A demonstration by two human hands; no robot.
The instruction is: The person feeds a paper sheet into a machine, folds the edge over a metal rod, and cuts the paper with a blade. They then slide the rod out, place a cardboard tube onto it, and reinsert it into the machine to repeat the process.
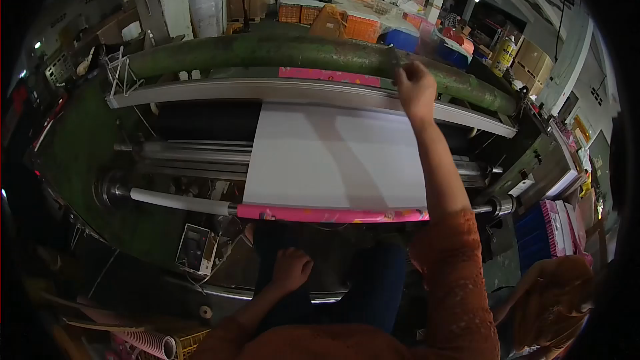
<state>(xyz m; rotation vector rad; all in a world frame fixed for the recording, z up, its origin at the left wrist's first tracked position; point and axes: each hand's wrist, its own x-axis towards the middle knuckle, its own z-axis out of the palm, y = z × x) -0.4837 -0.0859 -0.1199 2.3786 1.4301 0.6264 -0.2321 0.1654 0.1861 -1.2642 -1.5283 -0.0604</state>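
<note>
A wide white sheet (337, 153) runs down through the machine onto a pink patterned roll (333, 214) at its near side. My right hand (418, 92) is raised at the far side, over the metal bar (260, 89) and close to the green tube (267, 52). Its fingers are pinched together around something dark and thin that I cannot make out. Low down, my left hand (292, 269) rests near my leg with its fingers curled in and nothing visible in it.
A control box (197, 249) stands left of my legs. Another person in an orange top (553, 300) is at the lower right. Blue and pink stacked material (550, 230) lies on the right, with a yellow spray can (504, 55) beyond. Orange crates (362, 29) stand behind.
</note>
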